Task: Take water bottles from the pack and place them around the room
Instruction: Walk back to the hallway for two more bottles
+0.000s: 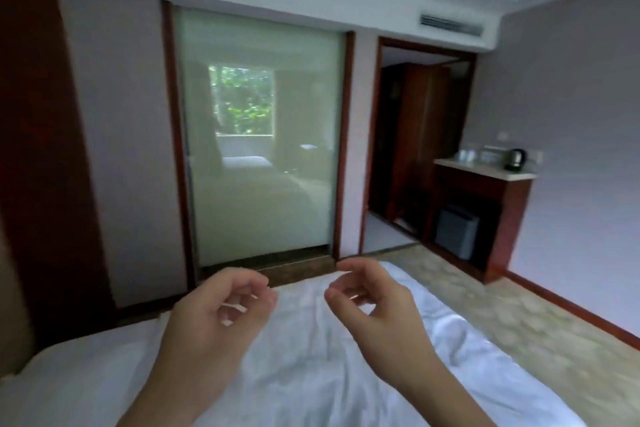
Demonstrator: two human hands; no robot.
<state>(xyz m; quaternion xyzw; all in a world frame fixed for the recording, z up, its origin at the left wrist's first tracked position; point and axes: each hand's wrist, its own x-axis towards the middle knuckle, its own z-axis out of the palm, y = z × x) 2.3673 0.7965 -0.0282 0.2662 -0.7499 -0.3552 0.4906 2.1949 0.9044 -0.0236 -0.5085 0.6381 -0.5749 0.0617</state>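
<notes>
Left hand [221, 315], right hand [374, 305] over white bed [311, 357]: grips half-curled, empty.

Both bare forearms reach forward, side by side and a little apart. The left hand [221, 308] is loosely curled, fingers bent in toward the palm, thumb near the fingertips, holding nothing. The right hand [375, 302] mirrors it, fingers hooked, thumb and forefinger parted, also empty. The hands are not touching each other.
</notes>
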